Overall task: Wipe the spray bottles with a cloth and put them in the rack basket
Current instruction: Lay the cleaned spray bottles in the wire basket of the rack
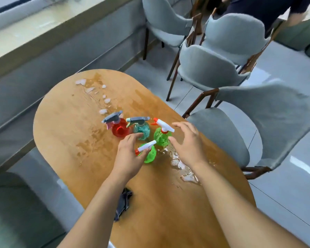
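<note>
Bottles, four, mid-frame on wet table: light rigid plastic, likely slippery, best gripped at neck; left hand grasps near green bottle, right hand hovers released; cloth below.

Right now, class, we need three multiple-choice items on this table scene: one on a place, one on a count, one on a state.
1. Where does the dark cloth lie?
A on a chair
B on the table, nearer the camera than the bottles
C in a basket

2. How many spray bottles stand on the table?
A two
B four
C six

3. What is the right hand doing?
A hovering open by the far green bottle
B gripping the cloth
C resting on a chair

Answers: 1 B, it lies between the forearms; 2 B, one red, one teal, two green; 3 A, fingers spread, holding nothing.
</note>
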